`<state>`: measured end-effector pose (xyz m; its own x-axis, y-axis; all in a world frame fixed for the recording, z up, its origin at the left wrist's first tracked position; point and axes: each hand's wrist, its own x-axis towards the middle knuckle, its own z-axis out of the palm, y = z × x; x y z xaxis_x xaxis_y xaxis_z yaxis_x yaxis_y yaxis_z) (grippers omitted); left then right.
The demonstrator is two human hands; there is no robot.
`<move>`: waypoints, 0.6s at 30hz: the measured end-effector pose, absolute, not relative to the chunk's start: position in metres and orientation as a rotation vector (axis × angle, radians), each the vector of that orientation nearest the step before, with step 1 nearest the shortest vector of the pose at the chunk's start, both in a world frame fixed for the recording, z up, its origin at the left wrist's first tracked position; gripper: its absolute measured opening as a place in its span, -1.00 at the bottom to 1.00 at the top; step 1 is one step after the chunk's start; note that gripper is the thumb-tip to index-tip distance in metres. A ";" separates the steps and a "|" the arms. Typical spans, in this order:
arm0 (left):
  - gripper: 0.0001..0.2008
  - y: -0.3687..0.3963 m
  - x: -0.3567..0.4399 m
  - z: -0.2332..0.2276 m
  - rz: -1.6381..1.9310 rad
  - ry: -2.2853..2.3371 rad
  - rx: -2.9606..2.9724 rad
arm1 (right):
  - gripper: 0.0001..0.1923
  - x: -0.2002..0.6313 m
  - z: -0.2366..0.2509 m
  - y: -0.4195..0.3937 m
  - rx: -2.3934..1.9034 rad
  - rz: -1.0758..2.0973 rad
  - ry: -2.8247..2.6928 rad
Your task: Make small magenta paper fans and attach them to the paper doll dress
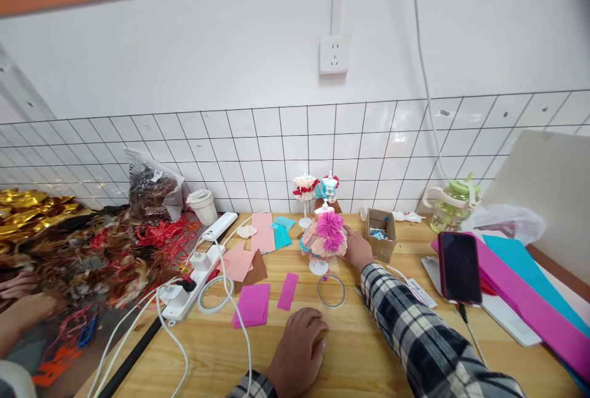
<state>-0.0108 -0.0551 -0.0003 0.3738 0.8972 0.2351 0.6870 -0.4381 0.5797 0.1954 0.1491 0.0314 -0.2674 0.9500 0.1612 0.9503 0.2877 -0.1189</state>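
Note:
A miniature dress form (322,241) stands upright on its round white base, wearing a peach crepe-paper skirt with magenta ruffled flowers. My right hand (358,250) is at the right side of the skirt, its fingertips partly hidden behind the paper as it grips the form. My left hand (299,349) rests on the wooden table, loosely bent, with nothing in it. Just behind are two more small dress forms, one in cream and red (305,192), the other in blue and red (328,188). Magenta paper pieces (251,306) lie left of my hands, and a silver ring (330,292) lies between them.
Peach paper (262,233), a power strip (193,284) and white cables lie left. Right are a small cardboard box (381,235), a phone (460,268), a green bottle (454,204) and long coloured paper strips (530,300). Another person's hands (27,312) are at far left.

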 end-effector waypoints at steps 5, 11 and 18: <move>-0.69 -0.055 -0.010 0.001 0.745 1.379 2.238 | -0.66 0.212 0.025 0.139 -1.594 -0.186 -2.469; -0.69 -0.054 -0.010 0.003 0.742 1.374 2.249 | -0.77 0.243 0.023 0.092 -1.592 -0.301 -2.569; -0.72 -0.052 -0.011 0.000 0.731 1.360 2.302 | -0.81 0.271 0.024 0.031 -1.662 -0.252 -2.557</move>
<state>-0.0105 -0.0516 -0.0002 0.4002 0.8827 0.2463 0.6924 -0.4673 0.5498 0.2711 0.0306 0.0242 -0.4074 0.8996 0.1573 0.9130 0.3972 0.0930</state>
